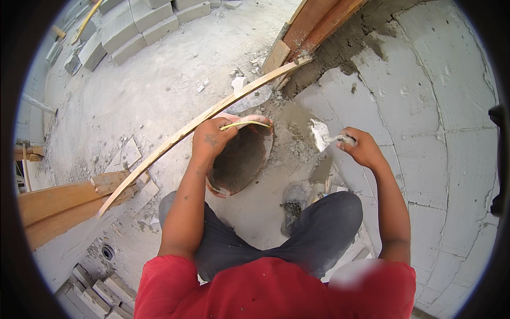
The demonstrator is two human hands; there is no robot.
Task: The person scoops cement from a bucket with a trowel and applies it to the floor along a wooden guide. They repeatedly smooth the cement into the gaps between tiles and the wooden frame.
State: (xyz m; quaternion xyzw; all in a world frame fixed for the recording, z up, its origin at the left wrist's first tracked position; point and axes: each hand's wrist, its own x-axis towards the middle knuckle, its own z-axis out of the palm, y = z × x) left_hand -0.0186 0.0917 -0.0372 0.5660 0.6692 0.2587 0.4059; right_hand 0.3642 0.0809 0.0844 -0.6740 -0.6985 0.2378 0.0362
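Note:
My left hand (211, 138) is closed on the pale yellow handle (247, 124) of a bucket, at its upper left rim. The bucket (261, 118) has a reddish rim and a grey, mortar-smeared inside, and its mouth faces up toward me. To the right, my right hand (363, 148) grips a trowel (321, 135) by its mortar-caked handle. The trowel's blade, whitish with mortar, points left and sits near wet grey mortar (296, 119) at the foot of the block wall. Whether the blade touches the mortar, I cannot tell.
A long wooden strip (207, 115) slants past the bucket's far side. Pale block wall (425, 106) rises at right, beside a wooden frame (319, 26). Grey blocks (141, 24) are stacked at the far left; wooden boards (64, 204) lie at left. My shoe (292, 207) is near the bucket.

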